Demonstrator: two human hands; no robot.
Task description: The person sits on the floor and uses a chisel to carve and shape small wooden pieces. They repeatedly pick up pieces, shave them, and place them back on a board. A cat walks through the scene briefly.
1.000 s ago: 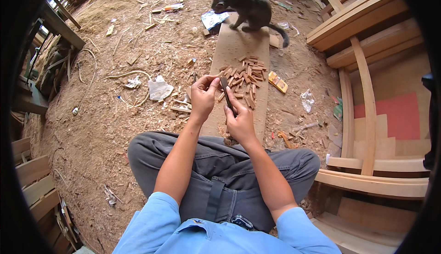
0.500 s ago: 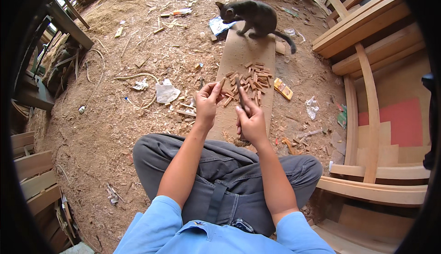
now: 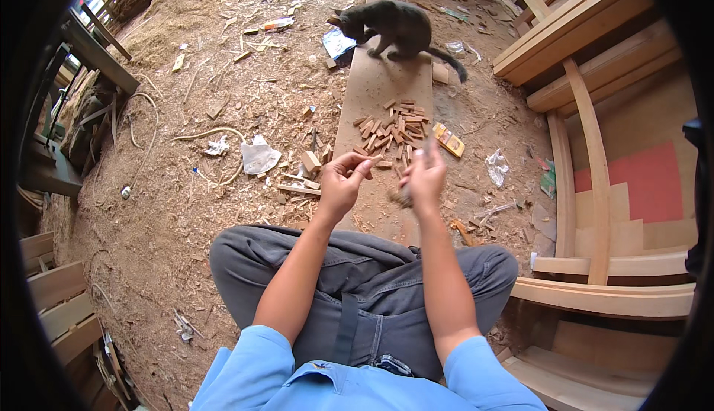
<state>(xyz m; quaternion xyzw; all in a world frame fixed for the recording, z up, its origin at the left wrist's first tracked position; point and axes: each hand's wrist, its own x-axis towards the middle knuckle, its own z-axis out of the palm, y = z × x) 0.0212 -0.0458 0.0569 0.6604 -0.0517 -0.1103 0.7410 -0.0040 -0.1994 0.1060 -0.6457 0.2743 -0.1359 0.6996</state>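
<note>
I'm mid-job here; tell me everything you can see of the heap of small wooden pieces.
The heap is a loose scatter of short, straight-edged pieces, tan to reddish brown, apparently bare wood. They lie at mixed angles, some overlapping, on the long, pale brown board. The heap sits beyond the left hand and nearer than the dark cat. Whether the left hand's fingertips touch its nearest pieces is unclear.

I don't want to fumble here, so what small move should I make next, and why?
I'd probably bring the blurred tool in your right hand toward the small wooden piece your left hand seems to pinch. The two hands are apart, each appears to hold its item, and the loose wood pieces lie beyond on the board.
</note>
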